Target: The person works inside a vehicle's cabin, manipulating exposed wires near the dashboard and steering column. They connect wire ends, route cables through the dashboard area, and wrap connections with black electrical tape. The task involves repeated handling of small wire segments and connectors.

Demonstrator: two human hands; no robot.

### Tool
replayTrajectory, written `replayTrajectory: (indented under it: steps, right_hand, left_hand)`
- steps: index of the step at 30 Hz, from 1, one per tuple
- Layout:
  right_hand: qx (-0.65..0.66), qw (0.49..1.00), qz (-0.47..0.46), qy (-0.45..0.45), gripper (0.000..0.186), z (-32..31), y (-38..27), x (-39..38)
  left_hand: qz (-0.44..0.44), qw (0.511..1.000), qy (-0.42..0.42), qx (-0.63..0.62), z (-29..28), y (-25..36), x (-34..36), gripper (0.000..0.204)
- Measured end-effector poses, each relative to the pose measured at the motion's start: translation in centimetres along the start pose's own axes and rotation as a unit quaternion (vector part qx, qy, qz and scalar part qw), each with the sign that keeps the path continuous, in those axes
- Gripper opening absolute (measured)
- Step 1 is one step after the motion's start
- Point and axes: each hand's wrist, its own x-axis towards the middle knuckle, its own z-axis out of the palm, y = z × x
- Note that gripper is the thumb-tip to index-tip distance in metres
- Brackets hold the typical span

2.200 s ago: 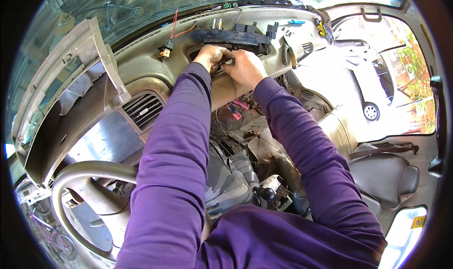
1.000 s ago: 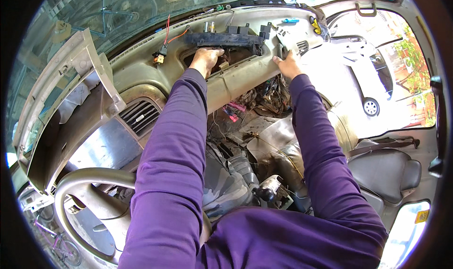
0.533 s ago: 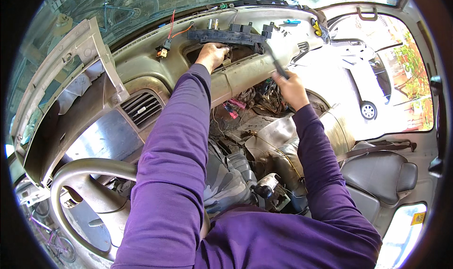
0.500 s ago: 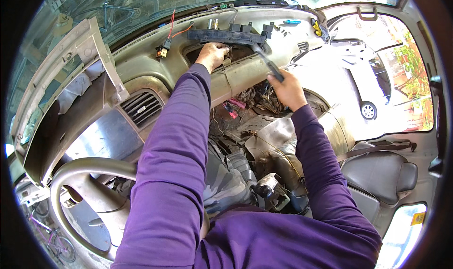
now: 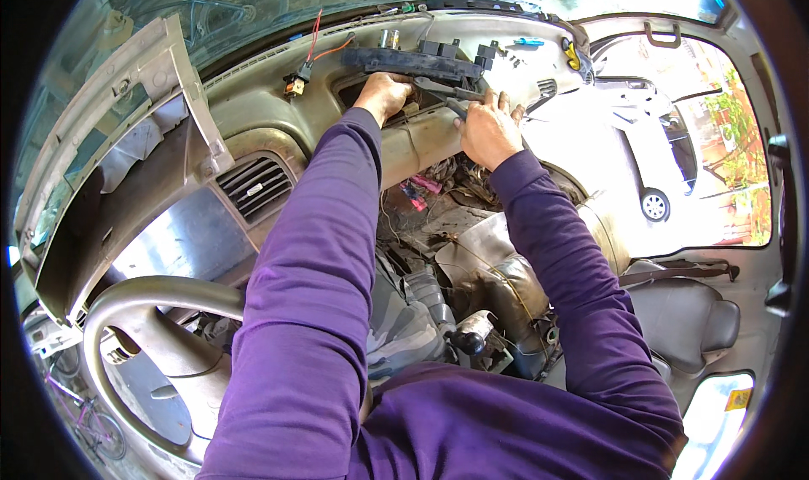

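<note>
My left hand [image 5: 385, 95] reaches to the opening in the beige dashboard [image 5: 278, 122]. Its fingers are closed just below a long black plastic part [image 5: 409, 61]; whatever they grip is hidden. To its right, my right hand [image 5: 491, 132] is closed around a dark pliers-like tool [image 5: 451, 91], which points left toward my left fingertips. The black part lies across the upper edge of the opening. A thin wire hangs down the dashboard front below the left hand.
Black relays [image 5: 440, 49], a connector with red and orange wires [image 5: 295, 85] and a blue tool [image 5: 528, 42] lie on the dashboard top. A loose trim panel [image 5: 143, 84] leans at left, above the steering wheel [image 5: 105, 320]. Loose wiring [image 5: 472, 176] shows below the dashboard.
My right hand has moved up and left, closer to my left hand. The tool has swung to point left beneath the black part. My left hand stays nearly in place.
</note>
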Motion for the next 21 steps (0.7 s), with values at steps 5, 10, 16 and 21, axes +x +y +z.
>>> replayTrajectory:
  steps: [5, 10, 16, 21]
  right_hand:
    - [-0.006, 0.999, -0.036, -0.023, 0.042, -1.7, 0.0, 0.3]
    - [0.052, 0.996, -0.066, -0.024, 0.039, -1.4, 0.5, 1.1]
    - [0.127, 0.990, -0.066, -0.014, 0.036, 0.0, 1.6, 1.1]
    - [0.198, 0.979, -0.036, -0.023, 0.035, -0.4, 1.1, 1.1]
  left_hand:
    - [-0.009, 1.000, -0.013, 0.010, -0.1, 0.4, -0.3, 0.024]
    - [-0.008, 1.000, -0.003, -0.013, -0.6, -0.4, 0.4, 0.023]
    - [-0.034, 0.995, -0.072, -0.068, 0.1, 2.8, -2.4, 0.045]
    - [0.007, 0.984, -0.038, 0.175, -0.3, 2.4, -1.9, 0.065]
